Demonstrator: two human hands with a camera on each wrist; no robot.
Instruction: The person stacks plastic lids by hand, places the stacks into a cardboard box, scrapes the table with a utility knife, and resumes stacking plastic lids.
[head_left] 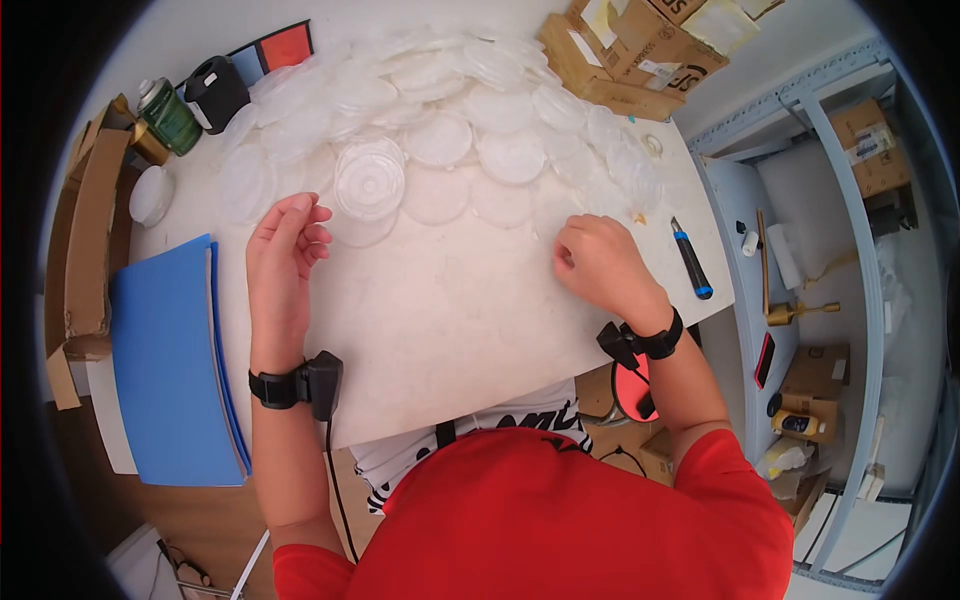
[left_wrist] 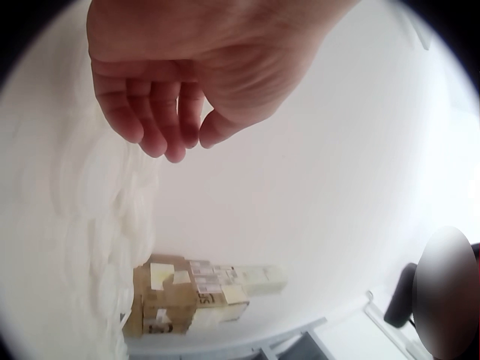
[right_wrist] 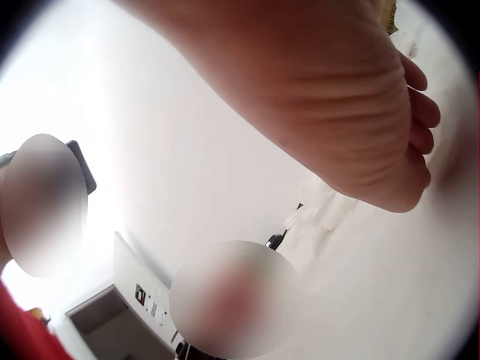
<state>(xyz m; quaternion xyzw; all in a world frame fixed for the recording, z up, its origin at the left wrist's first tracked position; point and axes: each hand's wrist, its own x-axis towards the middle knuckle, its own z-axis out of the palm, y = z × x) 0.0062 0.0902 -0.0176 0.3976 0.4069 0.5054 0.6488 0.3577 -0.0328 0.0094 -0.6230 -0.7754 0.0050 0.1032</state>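
My left hand [head_left: 287,245] is over the left part of the table, its fingers loosely bent and nothing held in them. Just right of its fingertips lies a round clear plastic lid [head_left: 370,178] with raised rings, overlapping another lid [head_left: 362,232] beneath it. My right hand [head_left: 600,258], fingers loosely curled and holding nothing, is over the right part of the table near the front edge of the spread lids. In the left wrist view the bent fingers [left_wrist: 154,124] show bare, the thumb tip close to the index finger. Several more clear lids [head_left: 438,140] cover the back of the table.
A utility knife [head_left: 692,262] lies right of my right hand. Blue folders [head_left: 170,360] and an open cardboard box [head_left: 92,240] flank the left side. A green can [head_left: 168,117] and black bottle [head_left: 216,95] stand behind. Cardboard boxes [head_left: 660,60] are back right, beside a metal shelf [head_left: 850,200].
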